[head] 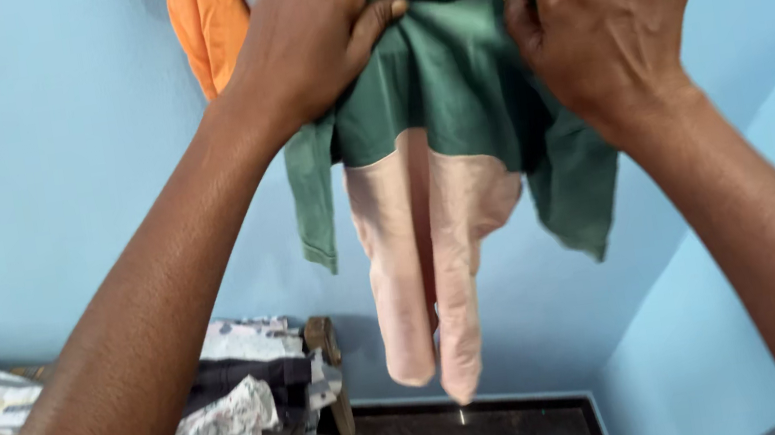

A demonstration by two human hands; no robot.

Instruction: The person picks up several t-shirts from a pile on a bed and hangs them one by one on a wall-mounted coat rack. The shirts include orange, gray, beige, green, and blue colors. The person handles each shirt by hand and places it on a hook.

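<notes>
Fig.: w/ left hand (307,42) & right hand (597,21) each in a closed grip on the top edge of the green-and-pink garment (444,154), raised before the blue wall (44,145), you keep pinches level so fabric hangs straight.

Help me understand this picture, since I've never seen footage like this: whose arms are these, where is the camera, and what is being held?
The camera sits on a person's head, so both arms are that person's own. The left hand and right hand grip the top edge of a small green and pink garment, held up against a light blue wall. An orange cloth hangs behind it. Lower left, a pile of folded clothes rests on a wooden piece of furniture, mostly hidden.
</notes>
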